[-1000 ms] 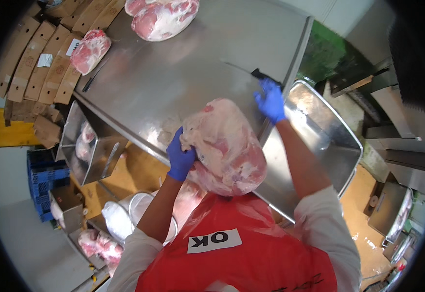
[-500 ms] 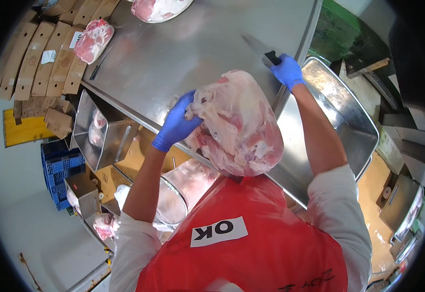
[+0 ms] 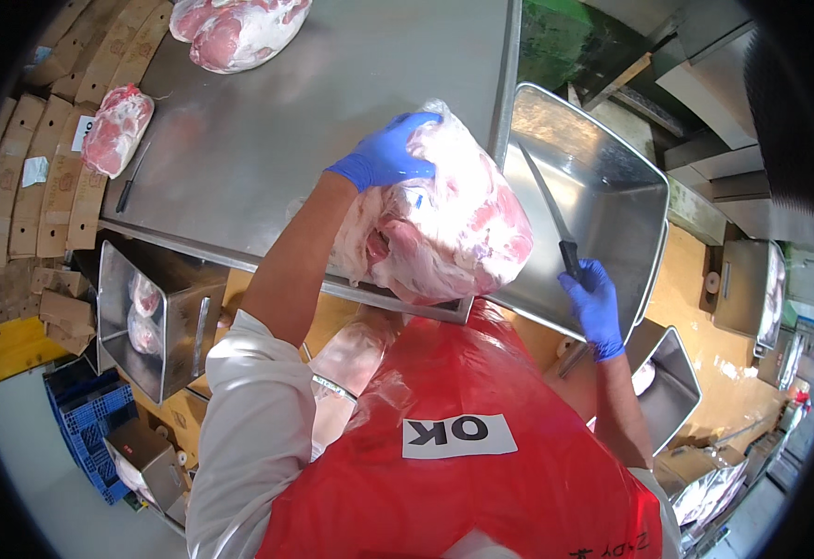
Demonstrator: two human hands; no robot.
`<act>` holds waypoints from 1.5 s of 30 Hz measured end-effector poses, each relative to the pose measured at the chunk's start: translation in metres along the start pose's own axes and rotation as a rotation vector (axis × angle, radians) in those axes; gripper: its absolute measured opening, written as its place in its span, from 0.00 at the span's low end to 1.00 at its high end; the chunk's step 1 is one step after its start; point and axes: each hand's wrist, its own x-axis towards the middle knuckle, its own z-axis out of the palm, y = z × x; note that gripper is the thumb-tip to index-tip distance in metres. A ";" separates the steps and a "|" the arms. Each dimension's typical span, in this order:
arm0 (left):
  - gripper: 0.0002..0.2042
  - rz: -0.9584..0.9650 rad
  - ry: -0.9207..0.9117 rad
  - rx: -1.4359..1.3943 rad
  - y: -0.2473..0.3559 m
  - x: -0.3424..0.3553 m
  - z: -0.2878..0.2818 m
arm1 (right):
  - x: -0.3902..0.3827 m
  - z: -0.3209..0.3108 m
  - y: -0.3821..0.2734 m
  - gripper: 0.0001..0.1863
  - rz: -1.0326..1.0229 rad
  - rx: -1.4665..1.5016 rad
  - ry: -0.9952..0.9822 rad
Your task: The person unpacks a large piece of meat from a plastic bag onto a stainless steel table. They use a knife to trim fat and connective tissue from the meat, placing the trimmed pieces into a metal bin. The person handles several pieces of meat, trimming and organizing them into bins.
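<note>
A large pale-and-pink cut of raw meat (image 3: 472, 219) lies at the near edge of the steel table (image 3: 360, 84), in front of my red apron (image 3: 407, 391). My left hand (image 3: 388, 154), in a blue glove, reaches over its far left side and grips it, fingers on the upper end. To the right, my right hand (image 3: 596, 307), also blue-gloved, is closed around the black handle of a knife (image 3: 545, 200). The long blade points away from me above a steel tub, apart from the meat.
The rectangular steel tub (image 3: 626, 200) stands against the table's right side. More meat (image 3: 244, 33) lies at the table's far end, with a smaller piece (image 3: 118, 130) and a thin black-handled tool (image 3: 126, 194) at left. Cardboard boxes (image 3: 62, 172) and a steel bin (image 3: 137, 331) stand left.
My left hand has moved from the meat's left side to its far upper end. My right hand has drawn the knife back toward me, from over the table to over the tub.
</note>
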 end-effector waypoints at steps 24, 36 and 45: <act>0.38 -0.263 0.653 -0.093 -0.019 -0.102 0.052 | -0.001 0.063 -0.041 0.11 -0.096 0.183 -0.063; 0.54 -0.262 0.320 0.046 -0.031 -0.089 0.024 | -0.168 -0.001 -0.099 0.25 -0.498 -0.851 -0.102; 0.44 -0.095 -0.002 0.286 -0.018 -0.038 0.000 | -0.173 0.012 -0.161 0.19 -0.603 -1.182 -0.131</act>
